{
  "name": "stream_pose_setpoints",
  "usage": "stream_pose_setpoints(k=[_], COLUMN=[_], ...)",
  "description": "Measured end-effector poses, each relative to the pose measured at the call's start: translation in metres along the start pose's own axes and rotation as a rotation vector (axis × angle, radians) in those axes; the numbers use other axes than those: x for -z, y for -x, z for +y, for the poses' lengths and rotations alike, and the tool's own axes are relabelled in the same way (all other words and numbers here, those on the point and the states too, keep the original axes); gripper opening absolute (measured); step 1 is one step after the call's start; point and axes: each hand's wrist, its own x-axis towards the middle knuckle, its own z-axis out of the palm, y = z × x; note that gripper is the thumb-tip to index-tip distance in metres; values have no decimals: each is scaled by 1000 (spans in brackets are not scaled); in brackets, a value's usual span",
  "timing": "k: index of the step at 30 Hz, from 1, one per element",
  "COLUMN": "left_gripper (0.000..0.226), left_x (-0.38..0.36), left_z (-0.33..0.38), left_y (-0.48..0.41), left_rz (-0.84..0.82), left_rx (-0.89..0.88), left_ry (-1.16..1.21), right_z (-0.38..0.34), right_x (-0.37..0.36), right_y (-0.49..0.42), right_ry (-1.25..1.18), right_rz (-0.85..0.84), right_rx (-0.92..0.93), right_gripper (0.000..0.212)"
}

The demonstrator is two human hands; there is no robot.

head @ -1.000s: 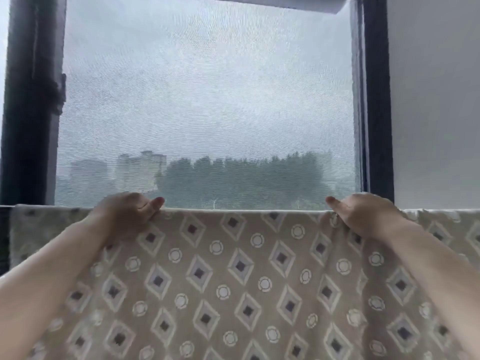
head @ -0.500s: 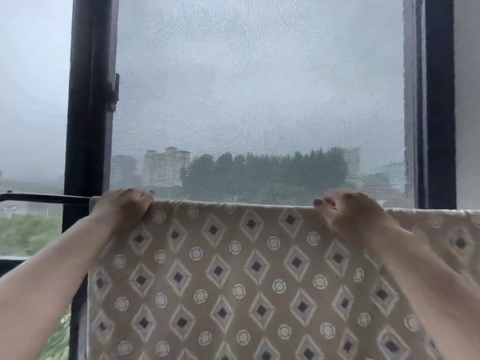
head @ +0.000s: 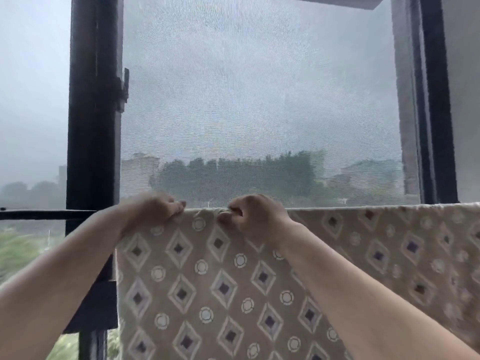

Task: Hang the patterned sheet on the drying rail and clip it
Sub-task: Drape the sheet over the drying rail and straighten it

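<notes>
The patterned sheet [head: 213,287], beige with diamonds and circles, hangs over the drying rail [head: 46,214], a dark horizontal bar bare only at the left. My left hand [head: 153,209] grips the sheet's top fold at its left corner, fingers curled over the rail. My right hand [head: 252,214] grips the top fold a short way to the right, fingers curled into the cloth. The sheet runs off the frame at the right and bottom. No clip is visible.
A black window post [head: 93,157] stands just left of the sheet's edge. A mesh screen [head: 259,100] fills the window behind the rail, and a second dark frame [head: 436,100] rises at the right.
My right hand has slid left along the top fold, close to my left hand. The view has shifted, so the sheet's left edge and bare rail now sit further right.
</notes>
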Motion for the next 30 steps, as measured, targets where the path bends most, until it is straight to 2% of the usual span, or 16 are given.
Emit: stream_pose_setpoints(k=[3,5,7,12,14,15,16,18,20,22,24,26,30], left_gripper=[44,44,50,72,72,67,59,41,30,20,15,13,31], left_x=[5,8,11,13,16,17,18,17,17,18,20,19,15], left_z=[-55,-97,-129,-144,-140,-137,-136,-133,-134,-139,-140,-139,-136], left_y=[14,22,25,26,26,27,27,28,27,27,28,29,27], left_rz=[231,454,533,518,511,497,480,462,465,474,463,454,459], left_rx=[-121,-145,-187,-309,-294,-279,-259,-241,-240,-242,-245,-249,-282], left_ry=[47,-87,-225,-352,-379,-379,-364,-289,-242,-223,-220,-226,-218], right_z=[-5,-7,-9,-12,-25,-37,-52,-85,-109,-118,-120,-119,-115], right_x=[-7,-8,-8,1,-4,-9,-15,-28,-40,-50,-54,-54,-47], right_y=[-8,-9,-9,-15,-19,-21,-23,-30,-39,-47,-54,-63,-85], right_ry=[62,108,136,189,166,132,105,107,130,172,207,208,-48], right_rz=[-22,-27,-63,-171,-186,-186,-182,-173,-152,-116,-117,-197,-431], right_rx=[-81,-113,-153,-267,-244,-203,-138,3,94,116,90,35,-179], right_gripper=[54,58,62,82,69,53,47,51,35,30,33,42,60])
